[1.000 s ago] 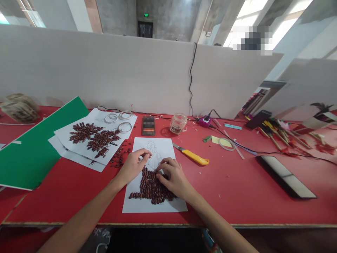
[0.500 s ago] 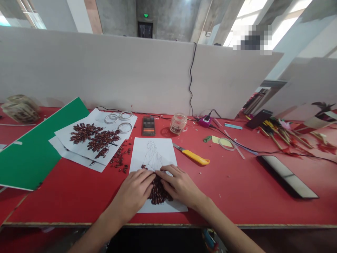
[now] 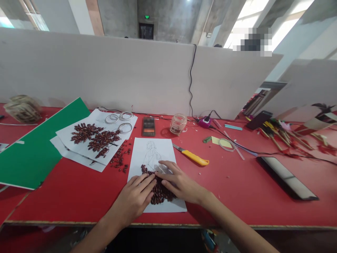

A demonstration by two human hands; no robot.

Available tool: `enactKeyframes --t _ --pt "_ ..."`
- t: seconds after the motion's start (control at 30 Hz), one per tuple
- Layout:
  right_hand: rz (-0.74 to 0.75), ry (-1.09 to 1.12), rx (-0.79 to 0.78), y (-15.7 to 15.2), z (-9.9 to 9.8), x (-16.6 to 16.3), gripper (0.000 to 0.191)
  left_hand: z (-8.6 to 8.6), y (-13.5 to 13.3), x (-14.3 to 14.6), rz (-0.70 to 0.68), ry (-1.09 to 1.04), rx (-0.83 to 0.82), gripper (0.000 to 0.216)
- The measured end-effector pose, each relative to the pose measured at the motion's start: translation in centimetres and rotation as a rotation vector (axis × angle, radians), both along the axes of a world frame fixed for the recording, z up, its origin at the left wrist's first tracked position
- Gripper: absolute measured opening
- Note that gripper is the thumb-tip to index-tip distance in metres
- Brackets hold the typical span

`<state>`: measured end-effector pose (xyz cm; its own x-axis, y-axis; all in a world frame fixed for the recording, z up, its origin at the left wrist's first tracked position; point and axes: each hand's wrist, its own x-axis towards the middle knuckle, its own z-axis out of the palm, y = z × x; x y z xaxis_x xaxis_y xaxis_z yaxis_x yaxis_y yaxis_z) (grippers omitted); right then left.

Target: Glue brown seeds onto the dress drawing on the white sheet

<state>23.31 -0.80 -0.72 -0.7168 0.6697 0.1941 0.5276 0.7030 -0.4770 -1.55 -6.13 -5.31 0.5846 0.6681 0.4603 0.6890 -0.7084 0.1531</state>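
A sheet of white paper (image 3: 139, 151) with a line drawing of a figure lies in front of me, its lower part covered by dark brown seeds (image 3: 158, 196) packed closely together. My left hand (image 3: 138, 193) rests on the left side of the seeds, fingers stretched out over them. From the right, my right hand (image 3: 181, 181) reaches over the upper and right seeds with its fingers spread. The fingertips of both hands nearly meet at the top of the seed patch. Some seeds under the hands are hidden.
Loose seeds (image 3: 121, 160) lie left of the drawing, beside papers bearing a seed picture (image 3: 102, 142) and clear rings (image 3: 125, 128). A phone (image 3: 149, 126), a glass jar (image 3: 178, 124) and a yellow utility knife (image 3: 195, 157) lie beyond. A dark-edged tablet-like slab (image 3: 286, 177) is at right.
My right hand has shifted slightly right, and its fingers have spread and lifted, uncovering more seeds along the patch's upper edge. My left hand has moved slightly downward.
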Motion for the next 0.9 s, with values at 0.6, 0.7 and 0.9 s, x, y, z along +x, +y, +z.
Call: enactKeyframes --t 0.6,0.7,0.9 --pt "-0.066 -0.020 0.053 -0.4 -1.9 0.7 0.051 3.6 4.1 -7.0 0.417 -0.152 -0.296 0.030" --pt "-0.139 0.032 0.084 -0.5 -2.0 0.9 0.051 3.8 4.9 -7.3 0.376 -0.124 -0.393 0.031" --pt "-0.108 0.034 0.147 -0.5 -2.2 0.8 0.045 2.1 5.2 -6.1 0.412 0.018 -0.431 0.026"
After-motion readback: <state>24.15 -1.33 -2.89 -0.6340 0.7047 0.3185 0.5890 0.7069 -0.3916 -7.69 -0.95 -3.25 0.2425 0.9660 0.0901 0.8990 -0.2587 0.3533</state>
